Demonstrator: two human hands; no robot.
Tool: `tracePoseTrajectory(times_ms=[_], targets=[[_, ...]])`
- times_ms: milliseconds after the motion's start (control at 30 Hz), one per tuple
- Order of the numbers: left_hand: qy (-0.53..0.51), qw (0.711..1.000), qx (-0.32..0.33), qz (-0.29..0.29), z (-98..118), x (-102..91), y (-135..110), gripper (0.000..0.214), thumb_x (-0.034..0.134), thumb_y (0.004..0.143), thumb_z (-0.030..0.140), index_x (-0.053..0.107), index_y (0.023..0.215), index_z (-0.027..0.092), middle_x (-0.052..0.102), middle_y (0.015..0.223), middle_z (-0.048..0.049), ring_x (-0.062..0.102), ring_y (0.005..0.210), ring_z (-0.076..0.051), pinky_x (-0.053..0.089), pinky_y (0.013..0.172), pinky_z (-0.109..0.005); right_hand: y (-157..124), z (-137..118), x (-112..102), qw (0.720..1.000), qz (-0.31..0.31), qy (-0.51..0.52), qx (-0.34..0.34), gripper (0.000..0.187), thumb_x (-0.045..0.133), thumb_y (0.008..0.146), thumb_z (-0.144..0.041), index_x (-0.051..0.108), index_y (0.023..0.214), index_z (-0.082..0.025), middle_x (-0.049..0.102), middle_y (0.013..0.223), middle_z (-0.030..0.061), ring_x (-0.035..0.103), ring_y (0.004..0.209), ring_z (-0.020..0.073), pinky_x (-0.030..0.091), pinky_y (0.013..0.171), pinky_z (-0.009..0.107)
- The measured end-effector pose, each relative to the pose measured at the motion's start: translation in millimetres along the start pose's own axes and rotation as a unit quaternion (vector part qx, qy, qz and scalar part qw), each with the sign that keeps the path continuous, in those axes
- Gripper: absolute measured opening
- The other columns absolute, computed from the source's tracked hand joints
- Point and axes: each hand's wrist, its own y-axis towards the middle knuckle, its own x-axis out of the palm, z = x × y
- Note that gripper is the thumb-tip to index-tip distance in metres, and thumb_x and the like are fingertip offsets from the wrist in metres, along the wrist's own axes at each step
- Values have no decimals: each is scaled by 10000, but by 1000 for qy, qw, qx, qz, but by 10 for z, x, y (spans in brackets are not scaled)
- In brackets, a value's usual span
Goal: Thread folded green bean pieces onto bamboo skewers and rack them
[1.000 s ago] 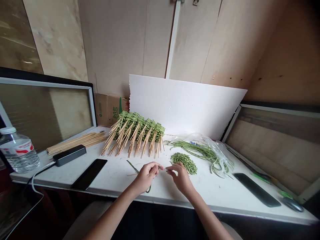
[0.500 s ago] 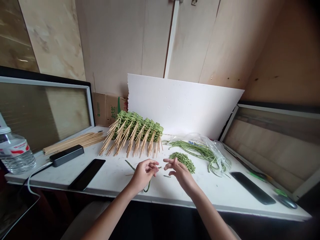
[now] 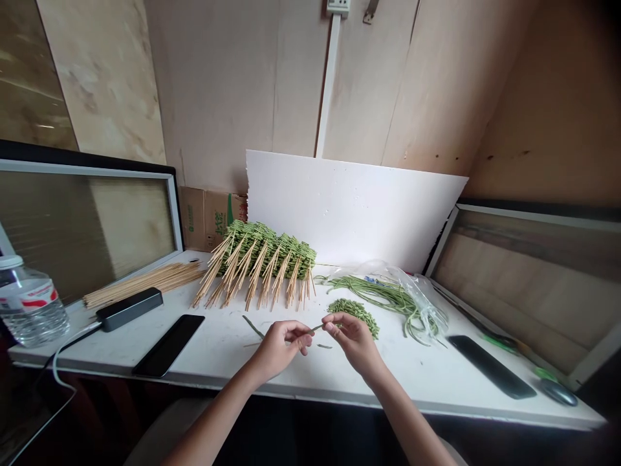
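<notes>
Between my two hands a thin green bean (image 3: pixel 317 327) is stretched, pinched at both sides. My left hand (image 3: pixel 285 343) closes on its left part, thumb against the fingers. The fingertips of my right hand (image 3: pixel 350 335) grip its right end. Part of a long bean (image 3: pixel 252 325) shows on the table past my left hand. A short bean piece (image 3: pixel 325 346) lies under the gap between the hands. Just behind my right hand sits a heap of cut bean pieces (image 3: pixel 354 314).
Skewered beans (image 3: pixel 272 249) are stacked at the back, with loose bamboo skewers (image 3: pixel 145 281) to their left. Long beans (image 3: pixel 373 291) lie partly in a plastic bag (image 3: pixel 427 310). A black phone (image 3: pixel 169 345), a dark box (image 3: pixel 129 309), a water bottle (image 3: pixel 32 304) and a mouse (image 3: pixel 557 391) are also on the table.
My right hand, with its fingers spread before, has come to the bean and pinched its end. The left hand keeps its hold. The view has tilted up slightly.
</notes>
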Motion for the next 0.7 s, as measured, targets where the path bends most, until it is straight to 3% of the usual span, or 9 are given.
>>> tracePoseTrajectory(times_ms=[167,267,533,700], targets=[[77,994,41,60,78,-10,-7,340,720,906,462,811,987,145,734,794,-80,631,654,-173,513,683,-311,-39,-117,-24,992,-12,-116,-50,302,633,966,-492,755,1061,-233,753,1072,97,687,934,246,556,776,373],[112,988,71,81,110,23,-21,289,737,898,443,832,949,175,745,819,-90,645,717,-197,503,702,-312,-73,-145,17,982,-15,-155,-103,250,696,934,-466,755,1037,-247,753,1013,78,657,890,238,535,742,361],[80,992,87,48,129,69,-57,271,701,940,415,793,916,161,748,840,-83,654,789,-204,473,732,-298,-78,-124,87,967,0,-150,-206,82,712,949,-331,751,914,-266,722,831,41,613,846,238,488,790,396],[72,991,111,18,156,100,-102,215,621,951,230,761,804,157,699,783,-61,631,758,-182,487,733,-289,-131,-136,158,962,9,-134,-239,187,643,980,-305,728,819,-262,675,770,47,579,865,256,488,820,440]])
